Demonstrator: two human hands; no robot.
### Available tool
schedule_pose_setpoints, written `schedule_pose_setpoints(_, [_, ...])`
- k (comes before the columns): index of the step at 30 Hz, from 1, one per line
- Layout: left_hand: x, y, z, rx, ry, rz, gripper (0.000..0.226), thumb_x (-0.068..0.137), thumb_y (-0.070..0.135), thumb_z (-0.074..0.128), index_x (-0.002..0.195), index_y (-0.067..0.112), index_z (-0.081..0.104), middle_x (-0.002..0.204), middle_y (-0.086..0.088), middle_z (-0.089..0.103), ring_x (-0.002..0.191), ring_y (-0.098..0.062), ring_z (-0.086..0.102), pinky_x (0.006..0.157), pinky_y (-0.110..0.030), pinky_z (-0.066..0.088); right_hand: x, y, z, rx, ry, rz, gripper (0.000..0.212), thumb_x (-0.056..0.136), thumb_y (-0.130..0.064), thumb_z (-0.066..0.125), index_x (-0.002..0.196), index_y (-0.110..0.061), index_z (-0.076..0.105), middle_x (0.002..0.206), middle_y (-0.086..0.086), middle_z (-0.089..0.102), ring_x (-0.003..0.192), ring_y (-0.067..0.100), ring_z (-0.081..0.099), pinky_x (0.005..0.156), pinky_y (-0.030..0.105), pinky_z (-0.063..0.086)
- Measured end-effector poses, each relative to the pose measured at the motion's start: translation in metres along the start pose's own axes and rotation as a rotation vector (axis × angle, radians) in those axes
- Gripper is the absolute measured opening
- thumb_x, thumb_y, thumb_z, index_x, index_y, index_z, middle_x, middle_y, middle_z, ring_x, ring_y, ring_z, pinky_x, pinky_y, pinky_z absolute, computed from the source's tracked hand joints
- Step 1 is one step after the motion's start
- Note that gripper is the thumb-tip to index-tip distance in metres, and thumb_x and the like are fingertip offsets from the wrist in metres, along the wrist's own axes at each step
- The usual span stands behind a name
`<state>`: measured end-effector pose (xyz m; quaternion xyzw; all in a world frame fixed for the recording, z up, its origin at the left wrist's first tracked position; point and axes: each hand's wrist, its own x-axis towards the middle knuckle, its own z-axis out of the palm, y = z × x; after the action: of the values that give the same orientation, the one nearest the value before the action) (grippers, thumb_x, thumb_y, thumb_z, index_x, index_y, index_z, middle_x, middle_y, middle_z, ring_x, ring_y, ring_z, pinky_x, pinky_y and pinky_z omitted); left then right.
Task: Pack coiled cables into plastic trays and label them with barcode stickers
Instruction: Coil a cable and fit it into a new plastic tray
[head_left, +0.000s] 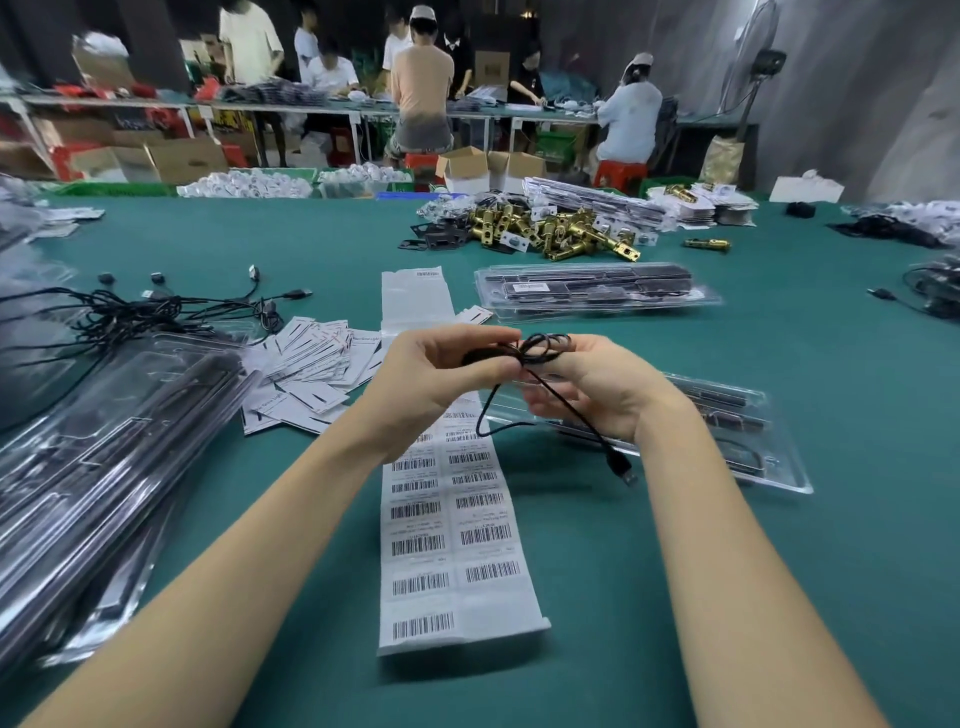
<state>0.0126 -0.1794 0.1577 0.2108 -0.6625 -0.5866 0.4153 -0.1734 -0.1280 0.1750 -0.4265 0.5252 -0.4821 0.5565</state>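
Head view, both hands (447, 364) pinching cable (540, 345)

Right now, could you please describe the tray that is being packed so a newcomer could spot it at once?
On the green table, look just right of the long barcode sticker strip. The clear plastic tray lies there behind the right hand. Unlike the tray farther back, it is the nearest one.
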Motion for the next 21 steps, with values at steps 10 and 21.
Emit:
schedule_pose_setpoints(10, [0.0, -0.001, -0.015, 0.371, 0.268, -0.018, 0.018, 0.081, 0.013, 0.081, 0.094, 0.026, 0.081, 0.085, 0.009, 0.078, 0.083, -0.006, 0.074, 0.079, -0.016, 0.055, -0.026, -0.044, 0.014, -0.908, -0.246, 0.02, 0.031, 0.097, -0.01, 0.056, 0.114, -0.028, 0.074, 0.08, -0.004, 0.072, 0.059, 0.014, 0.048, 0.052, 0.021, 0.042])
schedule_pose_setpoints(21, [-0.004, 0.012, -0.01, 0.031, -0.058, -0.042, 0.044, 0.07, 0.013, 0.084, 0.109, 0.008, 0.066, 0.094, -0.011, 0.077, 0.084, -0.019, 0.073, 0.079, -0.025, 0.056, -0.001, -0.012, 0.001, -0.333, 0.154, -0.321, 0.002, 0.091, -0.022, 0.073, 0.093, -0.021, 0.074, 0.078, 0.001, 0.073, 0.061, 0.012, 0.053, 0.053, 0.021, 0.042])
